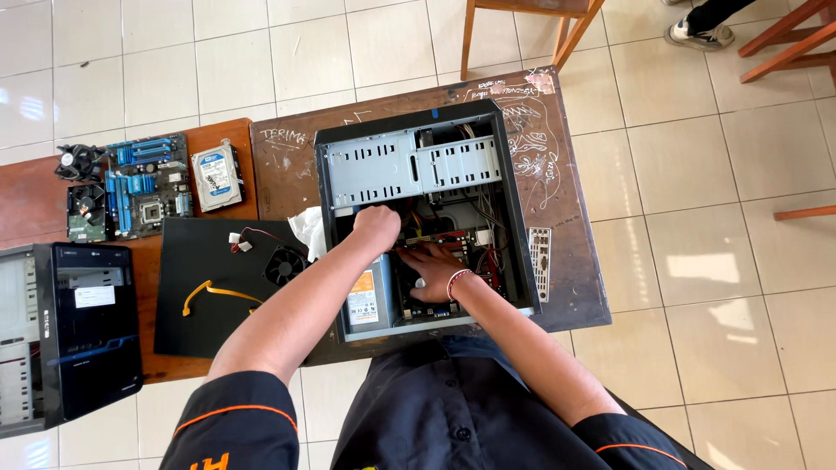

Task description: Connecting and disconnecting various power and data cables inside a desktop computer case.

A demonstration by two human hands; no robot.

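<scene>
Inside the open black desktop computer case (514,209), lying on its side on a scribbled brown wooden desk (575,252), both hands work among the wiring. The left hand (376,228) is curled into a loose fist just above the grey boxy power supply (370,296); whether it grips a cable I cannot tell. The right hand (433,265), with a beaded bracelet at the wrist, lies flat with fingers spread on the parts at the case's near middle, holding nothing visible. Working well here seems to call for steady downward pressure from the flat hand while the other guides loose cables aside. Left of the case lie a black side panel (205,305), a bare green motherboard (148,187) and a silver hard drive (216,177).
</scene>
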